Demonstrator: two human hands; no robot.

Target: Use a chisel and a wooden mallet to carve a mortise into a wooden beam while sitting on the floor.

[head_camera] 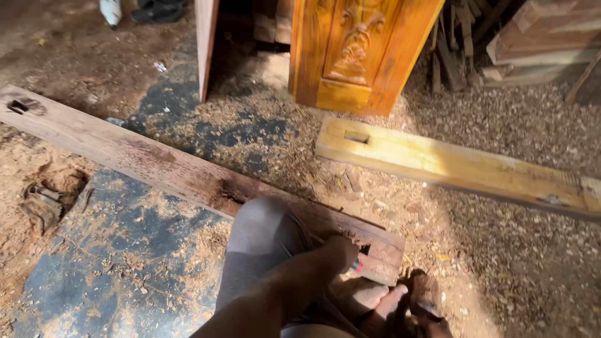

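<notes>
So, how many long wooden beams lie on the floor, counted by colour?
Dark reddish-brown beam: 1
Yellow beam: 1
Total: 2

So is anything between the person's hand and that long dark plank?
Nothing visible is. The left hand rests right on the near end of the dark plank, by a notch, gripping a small tool. The right hand isn't in view.

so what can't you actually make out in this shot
Head view:
- Tool tip: hidden by the left hand against the dark beam.
- Right hand: cut off by the bottom edge, in shadow; its grip is unclear.
- Pale beam: right end cut off by the frame edge.
</notes>
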